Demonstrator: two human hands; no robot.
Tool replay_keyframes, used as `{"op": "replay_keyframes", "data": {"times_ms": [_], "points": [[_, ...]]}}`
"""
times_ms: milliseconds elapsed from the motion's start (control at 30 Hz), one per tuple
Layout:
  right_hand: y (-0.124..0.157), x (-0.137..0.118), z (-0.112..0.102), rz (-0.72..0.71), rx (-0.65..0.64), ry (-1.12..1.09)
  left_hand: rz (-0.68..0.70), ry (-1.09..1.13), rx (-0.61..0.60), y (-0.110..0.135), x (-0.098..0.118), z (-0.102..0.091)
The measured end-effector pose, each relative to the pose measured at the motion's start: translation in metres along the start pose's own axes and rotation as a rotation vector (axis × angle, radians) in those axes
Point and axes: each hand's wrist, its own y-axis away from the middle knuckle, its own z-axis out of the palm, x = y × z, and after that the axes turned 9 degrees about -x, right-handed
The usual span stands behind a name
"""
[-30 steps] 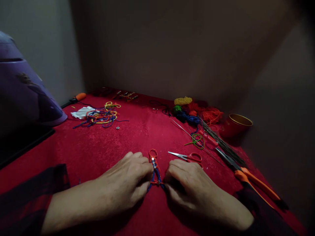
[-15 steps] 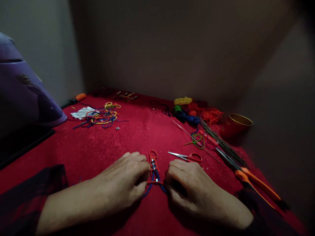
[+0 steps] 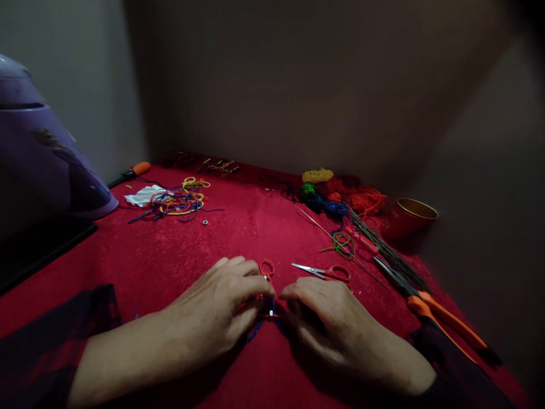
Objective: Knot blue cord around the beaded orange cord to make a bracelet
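A knotted cord piece of orange and dark blue strands lies between my hands, its orange loop (image 3: 267, 267) showing at the top. Small silvery nuts or beads are worked into it; the lowest silvery bead (image 3: 271, 314) sits on an orange strand running crosswise. My left hand (image 3: 230, 298) is closed on the cord from the left, with its index finger reaching over the knotted part and hiding much of it. From the other side my right hand (image 3: 327, 312) pinches the orange strand's right end. Just beyond the right hand rest small red-handled scissors (image 3: 326, 272).
Large orange-handled scissors (image 3: 426, 304), thin sticks (image 3: 387, 244), a red cup (image 3: 404, 221) and yarn bundles (image 3: 336, 199) occupy the right. Tangled cord scraps (image 3: 179, 201), white paper (image 3: 147, 196), a loose nut (image 3: 205, 222) and a purple container (image 3: 51, 153) are on the left.
My left fingers have moved right over the knotted cord and now cover more of it. The right fingertips have come closer to the left ones.
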Motion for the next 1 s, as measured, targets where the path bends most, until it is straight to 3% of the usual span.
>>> {"op": "replay_keyframes", "data": {"times_ms": [200, 400, 500, 733, 1000], "points": [[-0.002, 0.003, 0.006, 0.039, 0.08, -0.016, 0.012, -0.182, -0.068, -0.001, 0.005, 0.001], [-0.007, -0.001, 0.009, 0.161, 0.065, -0.032, 0.041, -0.325, -0.051, 0.0, 0.004, 0.005], [-0.008, -0.003, 0.006, 0.193, 0.057, -0.042, 0.057, -0.33, -0.059, 0.0, 0.004, 0.005], [-0.004, -0.004, -0.001, 0.114, -0.007, -0.024, 0.083, -0.324, -0.02, -0.001, 0.002, 0.006], [-0.004, 0.003, 0.005, 0.079, -0.012, 0.019, 0.047, -0.129, 0.043, -0.015, -0.005, 0.014]]}}
